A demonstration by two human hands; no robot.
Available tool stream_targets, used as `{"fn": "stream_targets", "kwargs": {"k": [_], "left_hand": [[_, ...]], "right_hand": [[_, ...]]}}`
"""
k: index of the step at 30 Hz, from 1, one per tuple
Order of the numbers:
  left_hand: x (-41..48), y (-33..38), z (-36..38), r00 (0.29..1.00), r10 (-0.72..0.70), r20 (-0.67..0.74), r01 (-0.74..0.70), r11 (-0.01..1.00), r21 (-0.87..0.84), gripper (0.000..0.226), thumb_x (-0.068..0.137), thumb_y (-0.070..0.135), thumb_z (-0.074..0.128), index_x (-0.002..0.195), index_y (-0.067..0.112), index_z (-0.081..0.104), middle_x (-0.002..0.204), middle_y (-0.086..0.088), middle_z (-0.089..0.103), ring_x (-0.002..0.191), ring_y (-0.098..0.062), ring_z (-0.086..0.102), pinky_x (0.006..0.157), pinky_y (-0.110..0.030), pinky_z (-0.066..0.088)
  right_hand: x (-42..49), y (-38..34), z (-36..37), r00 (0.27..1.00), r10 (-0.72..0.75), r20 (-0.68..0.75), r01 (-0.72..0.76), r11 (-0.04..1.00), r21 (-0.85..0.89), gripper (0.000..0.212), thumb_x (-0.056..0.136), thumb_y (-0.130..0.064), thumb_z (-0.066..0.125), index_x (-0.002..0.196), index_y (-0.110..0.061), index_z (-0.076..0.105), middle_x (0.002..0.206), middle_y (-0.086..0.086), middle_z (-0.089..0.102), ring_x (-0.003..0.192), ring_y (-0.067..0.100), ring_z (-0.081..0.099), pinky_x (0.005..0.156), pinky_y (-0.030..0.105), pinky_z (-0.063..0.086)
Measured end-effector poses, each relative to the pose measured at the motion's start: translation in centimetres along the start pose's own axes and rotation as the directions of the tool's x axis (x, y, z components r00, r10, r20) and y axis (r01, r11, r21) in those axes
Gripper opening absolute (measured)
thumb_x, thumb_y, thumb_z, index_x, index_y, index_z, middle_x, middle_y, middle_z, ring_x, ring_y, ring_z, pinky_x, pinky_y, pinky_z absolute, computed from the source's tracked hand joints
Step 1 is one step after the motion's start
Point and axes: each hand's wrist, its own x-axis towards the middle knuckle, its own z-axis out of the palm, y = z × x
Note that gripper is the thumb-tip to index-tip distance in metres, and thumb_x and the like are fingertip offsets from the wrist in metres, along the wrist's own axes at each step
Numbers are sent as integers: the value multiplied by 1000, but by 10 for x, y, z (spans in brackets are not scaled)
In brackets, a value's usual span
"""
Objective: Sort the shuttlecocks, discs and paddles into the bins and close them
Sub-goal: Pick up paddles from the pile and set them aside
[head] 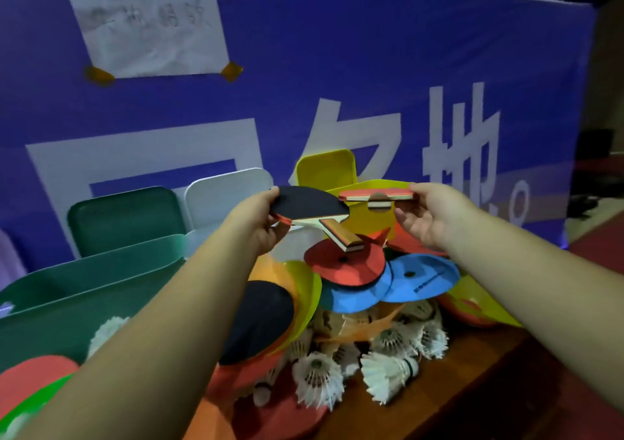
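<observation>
The blue banner (pixel 320 68) shows a white "地".

A blue banner (pixel 304 68) with large white characters stretches behind the far edge of the desk (pixel 489 389), whose brown wood shows at the near right corner. A white sheet of paper (pixel 148 24) is fixed to the banner's upper left with orange-yellow tape (pixel 231 70). Past the banner's right end the room is dim, with red floor (pixel 601 240).

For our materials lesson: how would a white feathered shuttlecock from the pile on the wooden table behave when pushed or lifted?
The white feathered shuttlecock lies on its side, so a push would probably roll it in a curve around its narrow end. Its thin, open feather skirt suggests it is light and easily crushed.
</observation>
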Motion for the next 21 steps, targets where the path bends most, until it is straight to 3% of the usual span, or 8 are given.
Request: {"fn": "stream_targets", "kwargs": {"k": [3,6,8,11,14,16,19,21], "left_hand": [[42,2,25,995,-74,63,77,996,-53,17,104,25,65,98,10,59,67,-6,64,47,-9,54,38,-14,42],[85,2,39,995,-82,51,85,995,-56,17,105,19,59,91,10,55,53,-4,56,34,-8,41,28,-16,30],[105,-1,46,997,-63,45,68,993,-99,14,105,13,56,93,6,56,62,-8,59,36,-11,49,30,-17,37],[126,-9,50,999,-37,25,42,971,-236,12,106,5,50,98,-1,56,83,-15,63,65,-23,66,47,-34,61],[143,-17,45,999,-46,-13,40,957,-287,11,106,3,45,101,1,55,90,-15,61,77,-26,65,62,-40,61],[150,-19,40,998,-45,-39,31,951,-306,12,106,4,44,101,2,55,94,-13,61,83,-25,64,66,-40,61],[150,-16,34,997,-21,-75,-7,938,-347,21,106,2,42,89,1,54,75,-12,63,76,-22,62,84,-39,61],[149,-12,30,994,-27,-102,-11,935,-355,21,106,5,45,87,2,53,75,-10,58,72,-22,61,85,-42,61]], "right_hand": [[36,-12,-6,1000,-2,-30,4,998,66,16,107,-19,57,95,-9,61,84,9,67,53,16,71,41,24,55],[71,-19,-8,998,0,-55,2,999,40,14,106,-16,59,97,-7,62,85,11,68,60,18,72,43,26,58],[94,-23,-6,998,2,-55,0,1000,26,15,106,-14,59,94,-5,60,85,13,68,52,18,71,43,26,58],[126,-27,3,999,4,-54,-5,1000,-13,14,106,-11,55,95,-4,59,95,17,69,67,23,74,44,29,59],[154,-27,11,998,20,-57,-24,997,-69,17,107,-11,55,91,-4,57,93,16,67,52,22,73,42,29,59],[169,-26,19,998,21,-60,-28,994,-110,19,107,-11,55,90,-4,57,93,15,67,64,23,73,43,29,59],[189,-26,31,998,10,-59,-19,987,-157,15,108,-9,53,95,-2,57,105,17,68,80,24,70,45,29,60],[198,-24,40,999,38,-39,-44,986,-161,9,108,-3,48,110,2,55,123,22,65,98,30,73,62,32,65]]}}
